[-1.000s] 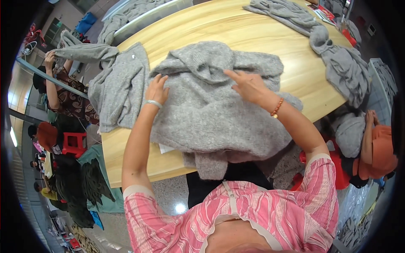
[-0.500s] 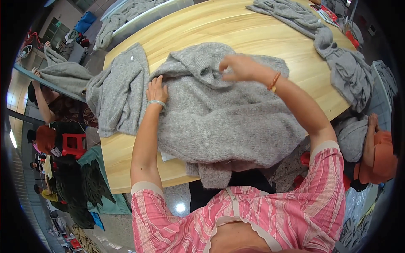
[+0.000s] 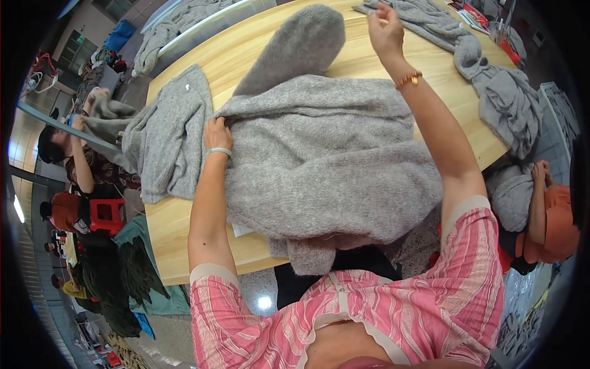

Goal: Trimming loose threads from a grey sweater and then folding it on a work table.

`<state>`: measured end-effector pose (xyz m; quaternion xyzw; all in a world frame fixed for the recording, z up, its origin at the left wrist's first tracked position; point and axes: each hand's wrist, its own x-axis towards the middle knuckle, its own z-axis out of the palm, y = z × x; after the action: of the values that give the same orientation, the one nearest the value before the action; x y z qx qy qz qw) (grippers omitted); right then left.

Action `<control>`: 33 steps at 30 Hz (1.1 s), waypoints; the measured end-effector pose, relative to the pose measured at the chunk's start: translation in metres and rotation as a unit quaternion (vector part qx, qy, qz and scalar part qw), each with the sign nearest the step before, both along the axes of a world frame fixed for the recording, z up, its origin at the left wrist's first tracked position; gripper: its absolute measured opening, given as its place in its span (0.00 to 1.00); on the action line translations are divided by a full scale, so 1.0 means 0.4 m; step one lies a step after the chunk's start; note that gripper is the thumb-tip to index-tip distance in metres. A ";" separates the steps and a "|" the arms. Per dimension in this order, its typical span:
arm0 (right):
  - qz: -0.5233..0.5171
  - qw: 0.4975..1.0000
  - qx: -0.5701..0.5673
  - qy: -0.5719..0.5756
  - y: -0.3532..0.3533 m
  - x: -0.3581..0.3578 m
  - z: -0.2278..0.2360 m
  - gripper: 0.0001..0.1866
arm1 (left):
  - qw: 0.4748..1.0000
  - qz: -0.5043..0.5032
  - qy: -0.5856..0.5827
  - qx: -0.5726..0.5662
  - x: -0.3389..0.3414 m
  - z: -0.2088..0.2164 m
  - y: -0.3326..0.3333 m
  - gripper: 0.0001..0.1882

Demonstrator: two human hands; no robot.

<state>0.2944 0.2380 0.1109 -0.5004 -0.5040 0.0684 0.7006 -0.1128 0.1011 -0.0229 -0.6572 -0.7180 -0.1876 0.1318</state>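
The grey sweater (image 3: pixel 326 166) lies spread across the wooden table (image 3: pixel 203 64), its hem hanging over the near edge. Her left hand (image 3: pixel 217 133) presses flat, fingers curled onto the sweater's left shoulder. Her right hand (image 3: pixel 386 29) is raised beyond the sweater's far side, fingers closed; whether it pinches the lifted sleeve (image 3: pixel 301 46) I cannot tell. Another grey sweater (image 3: pixel 169 138) lies just left of it.

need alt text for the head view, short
A person's left hand presses on a grey knit sweater spread over a wooden table, while the right hand is raised beyond it. More grey sweaters lie alongside.
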 end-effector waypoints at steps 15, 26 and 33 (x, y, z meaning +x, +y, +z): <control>0.139 0.820 -0.162 -0.531 -0.230 0.142 -0.263 0.06 | 0.992 0.021 0.110 -0.050 -0.004 0.044 -0.013 0.07; 0.094 0.954 -0.020 -0.283 -0.242 0.079 -0.058 0.07 | 1.000 0.017 -0.010 0.007 0.063 0.092 -0.037 0.22; 0.210 0.950 0.013 -0.232 -0.254 0.073 0.045 0.08 | 0.968 -0.194 -0.070 0.145 0.475 0.200 0.003 0.41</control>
<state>0.3238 0.1364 0.1288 -0.3765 -0.7473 0.0893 0.5402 0.0771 0.1023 0.0569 -0.7428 -0.5496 -0.3572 0.1363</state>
